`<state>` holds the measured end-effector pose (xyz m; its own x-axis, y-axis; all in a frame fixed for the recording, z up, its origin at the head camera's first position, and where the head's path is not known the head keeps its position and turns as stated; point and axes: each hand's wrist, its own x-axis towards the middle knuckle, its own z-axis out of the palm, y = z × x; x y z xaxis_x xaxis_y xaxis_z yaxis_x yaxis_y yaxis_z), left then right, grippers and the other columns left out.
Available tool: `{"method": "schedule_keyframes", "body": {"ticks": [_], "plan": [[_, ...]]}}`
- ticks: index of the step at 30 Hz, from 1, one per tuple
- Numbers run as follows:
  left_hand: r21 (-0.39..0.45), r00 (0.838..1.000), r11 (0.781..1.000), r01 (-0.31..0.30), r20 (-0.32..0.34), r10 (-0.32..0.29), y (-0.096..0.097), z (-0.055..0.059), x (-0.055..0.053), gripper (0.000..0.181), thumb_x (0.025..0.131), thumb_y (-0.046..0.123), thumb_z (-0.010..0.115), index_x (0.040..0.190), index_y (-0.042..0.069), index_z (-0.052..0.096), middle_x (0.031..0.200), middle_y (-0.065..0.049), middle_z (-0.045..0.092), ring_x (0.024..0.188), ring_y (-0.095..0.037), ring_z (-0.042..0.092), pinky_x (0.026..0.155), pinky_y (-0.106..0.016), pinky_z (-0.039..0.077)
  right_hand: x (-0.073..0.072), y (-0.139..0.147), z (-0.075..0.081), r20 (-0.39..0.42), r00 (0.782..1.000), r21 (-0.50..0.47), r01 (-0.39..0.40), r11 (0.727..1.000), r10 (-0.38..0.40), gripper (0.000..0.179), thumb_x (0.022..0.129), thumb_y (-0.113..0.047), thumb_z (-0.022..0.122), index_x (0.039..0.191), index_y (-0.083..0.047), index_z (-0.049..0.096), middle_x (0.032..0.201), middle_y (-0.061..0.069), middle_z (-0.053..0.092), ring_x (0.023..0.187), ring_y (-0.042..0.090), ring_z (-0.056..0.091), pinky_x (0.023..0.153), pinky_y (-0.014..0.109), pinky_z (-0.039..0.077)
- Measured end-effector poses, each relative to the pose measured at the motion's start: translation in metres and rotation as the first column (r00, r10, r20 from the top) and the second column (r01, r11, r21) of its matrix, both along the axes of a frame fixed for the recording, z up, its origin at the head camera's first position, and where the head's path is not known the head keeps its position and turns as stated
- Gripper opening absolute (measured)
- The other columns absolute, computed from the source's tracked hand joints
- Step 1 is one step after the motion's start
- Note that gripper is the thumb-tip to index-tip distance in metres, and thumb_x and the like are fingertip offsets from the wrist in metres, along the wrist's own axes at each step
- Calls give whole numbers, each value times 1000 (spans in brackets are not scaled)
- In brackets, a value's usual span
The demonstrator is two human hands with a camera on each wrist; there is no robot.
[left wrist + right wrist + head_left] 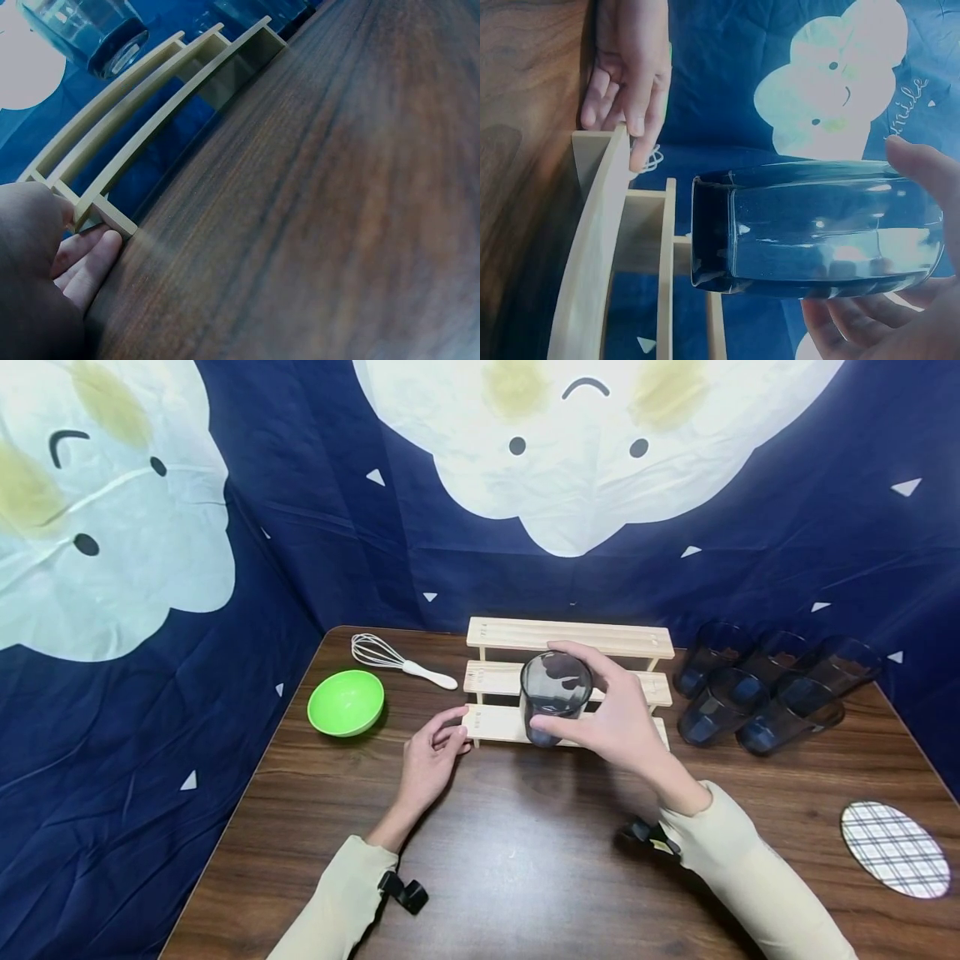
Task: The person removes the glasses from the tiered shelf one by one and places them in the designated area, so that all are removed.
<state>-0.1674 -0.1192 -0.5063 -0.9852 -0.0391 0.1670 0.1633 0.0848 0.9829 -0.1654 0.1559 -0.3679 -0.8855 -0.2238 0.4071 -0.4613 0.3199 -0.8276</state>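
A three-step wooden rack (498, 723) stands at the back of the table. My right hand (621, 720) holds a dark tinted glass (557, 695) over the rack, with thumb and fingers around its sides near the rim. In the right wrist view the thick base of the glass (817, 229) faces the steps, and a gap shows between it and the lowest step. My left hand (430, 762) pinches the left end of the lowest step; in the left wrist view its fingers (94, 266) are at that end, close to the tabletop.
Several more dark glasses (723, 702) stand to the rack's right. On the left lie a white whisk (427, 673) and a green bowl (346, 702). A checked round mat (896, 849) lies near the right edge. Blue cloth (315, 510) hangs behind the wooden table (510, 868).
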Motion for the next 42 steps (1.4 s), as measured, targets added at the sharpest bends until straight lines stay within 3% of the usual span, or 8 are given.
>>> {"method": "schedule_keyframes", "body": {"ticks": [8,14,24,31,42], "plan": [[-13,1000,1000,4,2,-4,0,-1,1,31,107,-4,69,138,-2,73,112,-29,80,102,-45,80,86,-29,72,6,18,8,-35,997,2,65,998,-65,87,72,-6,105,150,-18,69,129,3,77,112,20,72,97,19,60],[-8,1000,1000,4,-2,-4,-1,-2,0,31,107,-3,69,139,-2,73,112,-29,80,102,-42,81,86,-29,72,10,33,17,-61,993,9,104,995,-103,88,72,-1,104,151,-20,69,132,3,76,115,16,70,96,17,59],[-9,1000,1000,5,-2,-5,-1,-2,0,32,107,-3,69,139,-2,73,111,-29,80,102,-42,81,86,-29,72,11,58,26,-25,996,-44,82,996,-83,86,74,10,98,151,-13,68,128,9,75,107,22,73,89,20,63],[-10,1000,1000,8,-4,-8,0,-1,0,31,107,-3,70,138,-2,74,111,-29,80,101,-43,81,86,-29,72,18,72,30,-3,989,-24,149,988,-149,86,75,9,98,153,-11,67,125,3,77,101,18,74,68,16,64],[-7,1000,1000,0,-2,0,0,-1,0,32,107,-5,70,138,-2,74,111,-29,80,100,-39,81,86,-30,72,27,90,38,-45,976,-3,214,977,-214,87,73,13,96,152,-14,69,124,0,78,100,13,75,80,13,61]]}}
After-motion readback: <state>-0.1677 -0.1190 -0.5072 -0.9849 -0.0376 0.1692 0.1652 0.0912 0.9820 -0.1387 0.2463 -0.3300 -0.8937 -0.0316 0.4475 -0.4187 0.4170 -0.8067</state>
